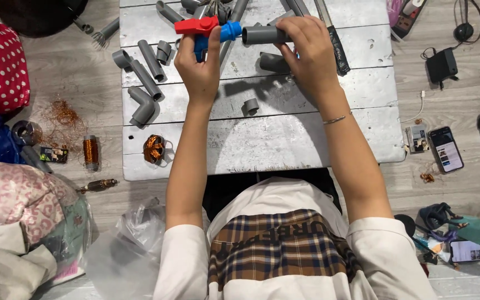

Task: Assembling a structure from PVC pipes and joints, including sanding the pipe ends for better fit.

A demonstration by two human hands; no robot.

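A low grey-painted plank surface (306, 139) was set on a pale wooden floor, with bags of cloth to the left of the hands and two phones lying well to the right. Above the surface a blue valve with a red handle (209, 30) was clamped in the left hand (198, 66), fingers wrapped round its body from below. A short grey pipe piece (262, 35) was gripped in the right hand (306, 53), its open end held against the blue spout of the valve, so that the two parts met between the hands; whether the pipe was already seated on the spout could not be told. The step in hand was judged to be the joining of pipe to valve. For the next move, the two axes would need to be kept in line while the parts were pushed or twisted together, with the valve held steady against the turn. Just below the right hand a grey elbow fitting (273, 61) lay on the surface, and a small grey coupling (250, 105) rested further down between the forearms. To the left of the left hand several grey pipe lengths and elbows (145, 83) were scattered, and a copper wire coil (154, 148) sat near the left forearm
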